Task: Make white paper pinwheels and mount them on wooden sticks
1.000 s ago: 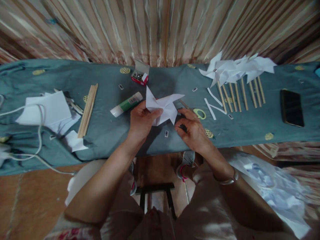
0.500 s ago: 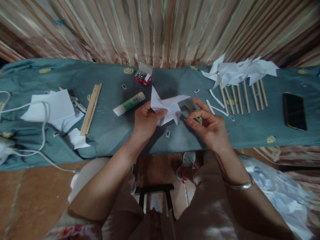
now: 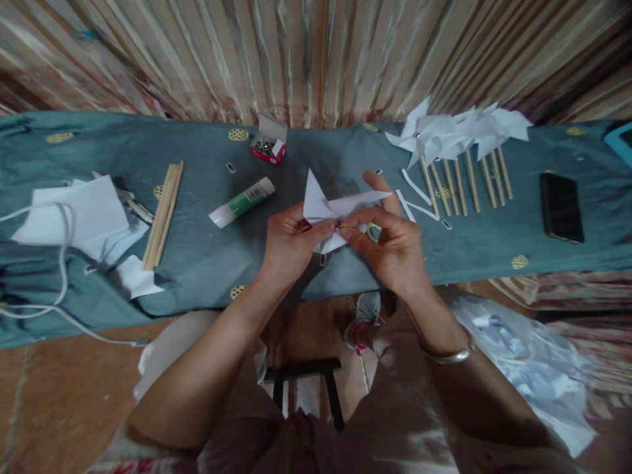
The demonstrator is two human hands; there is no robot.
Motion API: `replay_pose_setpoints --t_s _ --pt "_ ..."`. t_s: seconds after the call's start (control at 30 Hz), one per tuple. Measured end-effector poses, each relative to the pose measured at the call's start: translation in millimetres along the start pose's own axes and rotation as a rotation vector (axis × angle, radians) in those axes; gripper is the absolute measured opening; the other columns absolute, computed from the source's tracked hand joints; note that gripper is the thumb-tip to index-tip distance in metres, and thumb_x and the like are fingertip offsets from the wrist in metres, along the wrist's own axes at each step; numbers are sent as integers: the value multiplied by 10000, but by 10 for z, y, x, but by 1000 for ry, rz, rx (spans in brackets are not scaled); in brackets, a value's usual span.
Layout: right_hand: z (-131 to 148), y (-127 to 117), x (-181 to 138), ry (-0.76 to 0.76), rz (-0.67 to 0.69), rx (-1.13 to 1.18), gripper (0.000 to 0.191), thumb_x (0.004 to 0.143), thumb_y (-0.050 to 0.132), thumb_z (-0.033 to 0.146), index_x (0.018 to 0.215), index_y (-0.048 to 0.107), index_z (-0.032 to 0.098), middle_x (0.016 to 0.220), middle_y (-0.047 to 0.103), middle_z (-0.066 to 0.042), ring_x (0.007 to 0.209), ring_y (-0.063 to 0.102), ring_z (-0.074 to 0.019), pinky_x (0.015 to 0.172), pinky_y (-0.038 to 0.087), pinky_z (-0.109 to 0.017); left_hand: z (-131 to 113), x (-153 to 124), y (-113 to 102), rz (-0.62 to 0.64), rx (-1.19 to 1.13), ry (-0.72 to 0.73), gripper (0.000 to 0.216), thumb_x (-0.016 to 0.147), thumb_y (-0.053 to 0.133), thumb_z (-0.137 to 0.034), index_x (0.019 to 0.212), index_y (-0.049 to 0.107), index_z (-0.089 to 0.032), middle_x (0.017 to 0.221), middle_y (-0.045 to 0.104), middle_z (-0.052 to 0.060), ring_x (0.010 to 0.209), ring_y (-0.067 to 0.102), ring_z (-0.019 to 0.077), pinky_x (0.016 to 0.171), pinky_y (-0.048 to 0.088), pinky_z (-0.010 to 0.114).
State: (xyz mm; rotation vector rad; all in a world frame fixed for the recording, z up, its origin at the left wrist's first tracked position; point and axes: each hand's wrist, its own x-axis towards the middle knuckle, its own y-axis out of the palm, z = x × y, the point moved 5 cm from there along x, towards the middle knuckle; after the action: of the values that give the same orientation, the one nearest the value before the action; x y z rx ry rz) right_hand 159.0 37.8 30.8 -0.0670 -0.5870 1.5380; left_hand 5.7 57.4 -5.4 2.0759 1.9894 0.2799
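Observation:
A folded white paper pinwheel (image 3: 330, 207) is held above the blue-green cloth of the table (image 3: 207, 263). My left hand (image 3: 289, 243) grips its lower left side, thumb on the paper's middle. My right hand (image 3: 390, 243) meets it from the right, thumb and forefinger pinched at the pinwheel's centre on something thin that I cannot make out. A green-and-white glue stick (image 3: 241, 202) lies left of my hands. A small open red box of pins (image 3: 268, 148) stands behind it.
Finished white pinwheels (image 3: 444, 135) on wooden sticks (image 3: 464, 181) lie at the back right, with a black phone (image 3: 561, 207) beyond. Loose sticks (image 3: 162, 214), white paper sheets (image 3: 79, 214) and a white cable (image 3: 62, 263) lie left. A striped curtain hangs behind; a plastic bag (image 3: 528, 368) lies below right.
My right hand rose from the cloth with something thin pinched in it and moved left to the pinwheel's centre. The left hand kept its hold on the pinwheel.

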Motion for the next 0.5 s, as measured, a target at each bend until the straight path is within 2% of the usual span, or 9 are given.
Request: replay_pose_setpoints --t_s 0.17,0.37,0.5 --pt "-27 1 9 30 12 -29 65 841 719 211 829 702 273 1518 498 10 1471 401 -273 1243 299 -532 7 11 -8 3 -4 5 206 629 881 -287 767 759 -196 788 763 10 714 693 184 680 543 311" --pt "-75 3 7 41 25 5 43 855 708 229 845 696 270 1527 490 4 1437 449 -240 1192 390 -460 -6 8 -4 11 0 13 211 625 890 -303 755 759 -200 777 759 8 703 690 180 675 542 308" --pt "-91 3 8 64 11 16 54 844 711 221 835 701 273 1502 522 6 1410 484 -250 1177 412 -476 -18 9 1 18 12 13 223 617 896 -310 750 757 -197 747 747 12 717 695 189 676 543 306"
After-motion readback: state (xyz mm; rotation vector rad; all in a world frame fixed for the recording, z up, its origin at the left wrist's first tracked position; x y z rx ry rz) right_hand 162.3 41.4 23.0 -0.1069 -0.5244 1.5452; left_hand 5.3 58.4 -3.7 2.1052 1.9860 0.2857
